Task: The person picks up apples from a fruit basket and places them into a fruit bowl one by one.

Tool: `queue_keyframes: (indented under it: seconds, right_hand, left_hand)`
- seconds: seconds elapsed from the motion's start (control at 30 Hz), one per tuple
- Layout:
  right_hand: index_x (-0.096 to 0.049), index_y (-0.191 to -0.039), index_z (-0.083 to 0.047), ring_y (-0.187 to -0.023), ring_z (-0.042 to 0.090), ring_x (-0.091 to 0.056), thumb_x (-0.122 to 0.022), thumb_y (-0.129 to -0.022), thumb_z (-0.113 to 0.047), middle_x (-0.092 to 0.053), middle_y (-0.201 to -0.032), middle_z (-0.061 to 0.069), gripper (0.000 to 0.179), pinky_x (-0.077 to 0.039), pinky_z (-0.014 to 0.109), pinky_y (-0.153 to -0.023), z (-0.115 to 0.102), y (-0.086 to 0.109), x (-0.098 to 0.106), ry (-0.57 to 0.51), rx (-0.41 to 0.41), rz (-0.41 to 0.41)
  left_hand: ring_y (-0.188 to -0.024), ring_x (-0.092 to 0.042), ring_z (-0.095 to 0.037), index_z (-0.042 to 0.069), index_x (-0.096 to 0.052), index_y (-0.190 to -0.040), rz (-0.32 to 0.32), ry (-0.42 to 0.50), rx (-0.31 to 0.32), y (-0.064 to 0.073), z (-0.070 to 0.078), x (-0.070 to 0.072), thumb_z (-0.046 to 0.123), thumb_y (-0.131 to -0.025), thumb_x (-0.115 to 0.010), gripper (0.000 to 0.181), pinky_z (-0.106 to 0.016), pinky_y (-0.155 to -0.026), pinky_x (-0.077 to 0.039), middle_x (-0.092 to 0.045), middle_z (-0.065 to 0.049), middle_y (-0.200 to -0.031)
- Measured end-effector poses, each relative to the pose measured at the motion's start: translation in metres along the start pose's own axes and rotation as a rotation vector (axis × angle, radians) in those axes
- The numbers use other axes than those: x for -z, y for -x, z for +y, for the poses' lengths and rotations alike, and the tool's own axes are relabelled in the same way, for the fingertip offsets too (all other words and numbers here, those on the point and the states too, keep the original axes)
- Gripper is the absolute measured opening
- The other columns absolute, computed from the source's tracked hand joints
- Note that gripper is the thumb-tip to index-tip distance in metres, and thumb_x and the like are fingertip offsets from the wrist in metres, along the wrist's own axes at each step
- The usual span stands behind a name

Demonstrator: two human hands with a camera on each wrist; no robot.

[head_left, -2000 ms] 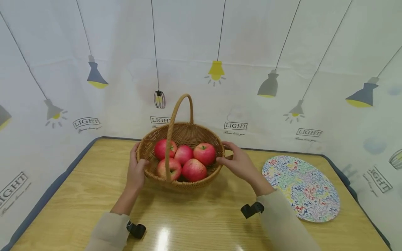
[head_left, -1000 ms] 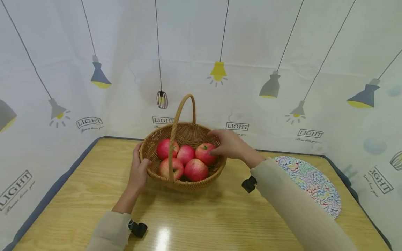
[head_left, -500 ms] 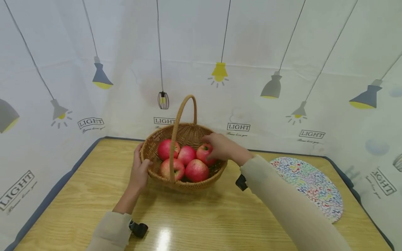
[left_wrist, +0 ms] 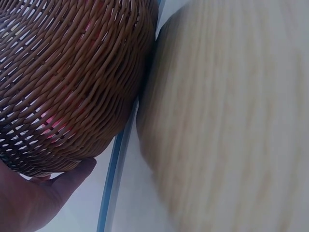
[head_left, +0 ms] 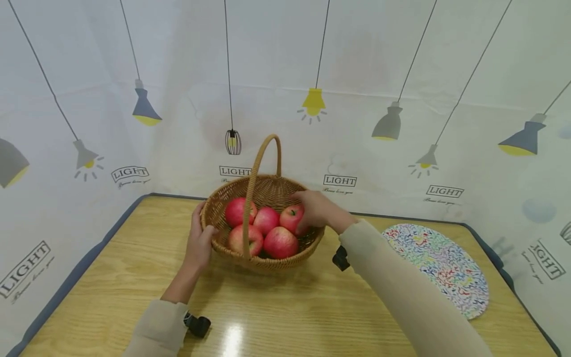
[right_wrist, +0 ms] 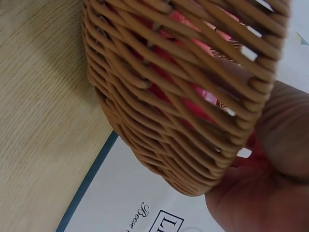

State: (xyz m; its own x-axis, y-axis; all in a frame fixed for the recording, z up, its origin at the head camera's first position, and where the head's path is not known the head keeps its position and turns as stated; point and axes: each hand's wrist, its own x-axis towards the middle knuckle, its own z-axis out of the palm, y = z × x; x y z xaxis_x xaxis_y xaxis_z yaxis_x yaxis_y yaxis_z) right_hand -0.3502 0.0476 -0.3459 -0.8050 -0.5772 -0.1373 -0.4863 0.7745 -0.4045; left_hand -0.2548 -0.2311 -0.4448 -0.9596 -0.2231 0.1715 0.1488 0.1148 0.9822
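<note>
A brown wicker basket (head_left: 272,264) with a tall arched handle (head_left: 255,184) stands on the wooden table, several red apples (head_left: 280,243) inside it. My left hand (head_left: 199,245) holds the basket's left rim, thumb over the edge; in the left wrist view that thumb lies against the weave. Reaching over the right rim, my right hand (head_left: 315,208) grips the rightmost apple (head_left: 290,217) from its right side. Some of its fingers are hidden behind that apple. Through the weave in the right wrist view, red apple skin (right_wrist: 193,104) shows beside the hand.
A round board (head_left: 446,267) with a multicoloured squiggle pattern lies on the right of the table (head_left: 285,312), partly behind my right sleeve. A white cloth backdrop (head_left: 357,59) printed with lamps surrounds the table's back and sides.
My right hand left the basket's right rim, came in over it and closed round the rightmost apple. The left hand has kept its hold on the basket.
</note>
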Motion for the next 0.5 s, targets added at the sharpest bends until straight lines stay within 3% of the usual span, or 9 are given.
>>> queue_keyframes:
  seconds: [0.17,0.33,0.5]
  right_hand:
    - [-0.050,-0.147,-0.004,-0.117,0.027,-0.061,-0.089,-0.064,-0.014,-0.062,-0.139,0.016,0.092,-0.051,0.040,-0.104,0.001,0.001,-0.003,-0.013,-0.020,0.013]
    - [-0.047,-0.148,-0.002,-0.113,0.027,-0.062,-0.086,-0.063,-0.014,-0.063,-0.137,0.017,0.094,-0.052,0.040,-0.101,0.000,0.001,-0.007,0.011,0.012,0.046]
    - [-0.045,-0.149,-0.001,-0.120,0.029,-0.061,-0.085,-0.067,-0.018,-0.062,-0.138,0.017,0.093,-0.051,0.041,-0.105,0.002,0.002,-0.011,-0.007,0.046,0.046]
  left_hand:
    - [-0.149,-0.029,-0.042,0.011,-0.015,-0.161,-0.006,-0.009,-0.004,0.000,0.002,-0.001,0.004,-0.086,-0.039,0.079,-0.059,-0.117,-0.033,-0.023,-0.020,-0.165]
    - [-0.150,-0.028,-0.042,0.011,-0.015,-0.161,-0.005,-0.004,-0.002,0.001,0.002,-0.001,0.004,-0.085,-0.040,0.080,-0.058,-0.118,-0.032,-0.022,-0.020,-0.165]
    - [-0.149,-0.029,-0.041,0.014,-0.015,-0.161,-0.003,-0.013,-0.007,0.002,0.001,-0.002,0.005,-0.085,-0.040,0.080,-0.057,-0.119,-0.031,-0.022,-0.018,-0.166]
